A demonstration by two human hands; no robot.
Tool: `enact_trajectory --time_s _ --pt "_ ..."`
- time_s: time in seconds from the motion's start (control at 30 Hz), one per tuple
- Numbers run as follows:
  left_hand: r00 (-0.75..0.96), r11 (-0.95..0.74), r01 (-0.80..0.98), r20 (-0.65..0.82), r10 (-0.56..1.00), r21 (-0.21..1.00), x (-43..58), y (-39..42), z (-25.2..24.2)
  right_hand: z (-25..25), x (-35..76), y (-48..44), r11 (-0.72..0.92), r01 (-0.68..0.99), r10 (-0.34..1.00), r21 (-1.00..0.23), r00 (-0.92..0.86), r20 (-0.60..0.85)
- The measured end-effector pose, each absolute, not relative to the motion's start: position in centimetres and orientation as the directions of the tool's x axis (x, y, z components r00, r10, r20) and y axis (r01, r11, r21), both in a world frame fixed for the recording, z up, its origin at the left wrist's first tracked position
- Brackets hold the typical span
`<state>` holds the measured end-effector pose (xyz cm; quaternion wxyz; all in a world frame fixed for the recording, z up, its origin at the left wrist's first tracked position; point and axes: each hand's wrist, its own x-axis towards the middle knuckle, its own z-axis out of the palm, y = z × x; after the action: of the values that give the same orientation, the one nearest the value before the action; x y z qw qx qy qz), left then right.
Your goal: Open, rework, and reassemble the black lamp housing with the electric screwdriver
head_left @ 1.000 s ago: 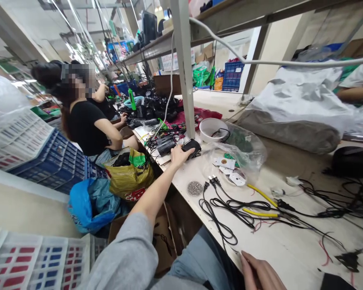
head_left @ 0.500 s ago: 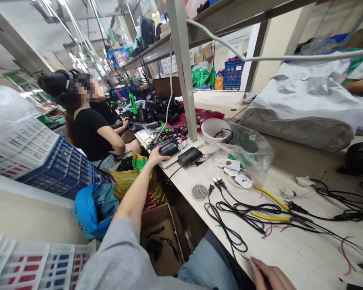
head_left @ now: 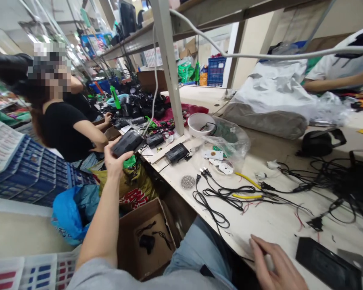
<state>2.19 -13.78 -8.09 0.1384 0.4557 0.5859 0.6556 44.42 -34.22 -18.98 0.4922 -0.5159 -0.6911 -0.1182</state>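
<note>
Now lifted off bench: flat black box (head_left: pixel 127 142), L hand (head_left: pixel 113 159) gripping; R hand (head_left: pixel 278 266) flat, empty.

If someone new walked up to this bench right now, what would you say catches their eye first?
Most likely the left hand, raised off the bench edge and gripping a flat black box. Next, the tangle of black cables with yellow wires spread across the pale workbench, where the right hand rests at the near edge. Behind, a white bowl sits by the shelf post.
</note>
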Motion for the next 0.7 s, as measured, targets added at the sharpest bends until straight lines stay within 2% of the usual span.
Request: enact_trajectory --time_s 0.07,0.1,0.13,0.17,0.23,0.3,0.33,0.43,0.53,0.57,0.7 --pt "-0.512 -0.290 0.356 0.446 0.734 0.888 3.7 -16.5 -7.2 -18.2 46.8 -34.9 0.306 0.898 0.542 -0.317 0.109 0.833" --pt "-0.506 -0.278 0.355 0.433 0.746 0.893 4.5 -17.7 -7.0 -17.7 48.2 -35.3 0.189 0.926 0.490 -0.327 0.199 0.848" --pt "-0.484 -0.251 0.349 0.403 0.777 0.903 5.4 -18.7 -7.1 -17.2 49.6 -35.8 0.104 0.932 0.378 -0.347 0.286 0.881" --pt "-0.449 -0.220 0.344 0.366 0.815 0.913 6.4 -19.6 -7.4 -16.6 50.9 -36.2 0.069 0.920 0.193 -0.385 0.366 0.910" --pt "-0.339 -0.145 0.387 0.286 0.896 0.911 9.0 -20.9 -8.6 -15.4 53.3 -36.7 -0.006 0.854 -0.009 -0.519 0.519 0.854" --pt "-0.190 -0.096 0.456 0.202 0.961 0.885 12.5 -22.2 -10.4 -14.7 55.4 -36.6 -0.157 0.816 -0.015 -0.556 0.561 0.828" --pt "-0.104 -0.078 0.493 0.148 0.983 0.866 14.7 -22.9 -11.3 -14.6 56.4 -36.2 -0.204 0.795 -0.068 -0.572 0.571 0.818" --pt "0.218 -0.082 0.458 -0.023 0.976 0.885 21.5 -25.5 -13.7 -15.5 59.8 -34.8 -0.208 0.781 -0.044 -0.589 0.594 0.803" --pt "0.360 -0.086 0.352 -0.050 0.932 0.932 27.4 -27.3 -15.7 -17.2 64.5 -33.7 -0.199 0.781 -0.231 -0.592 0.549 0.803" --pt "0.384 -0.088 0.353 -0.058 0.922 0.931 28.8 -27.6 -16.3 -17.7 66.2 -33.5 -0.170 0.773 -0.235 -0.612 0.571 0.787" --pt "0.413 -0.171 0.408 -0.014 0.911 0.897 32.4 -27.2 -18.3 -18.6 71.7 -32.8 0.114 0.681 -0.083 -0.723 0.732 0.676"
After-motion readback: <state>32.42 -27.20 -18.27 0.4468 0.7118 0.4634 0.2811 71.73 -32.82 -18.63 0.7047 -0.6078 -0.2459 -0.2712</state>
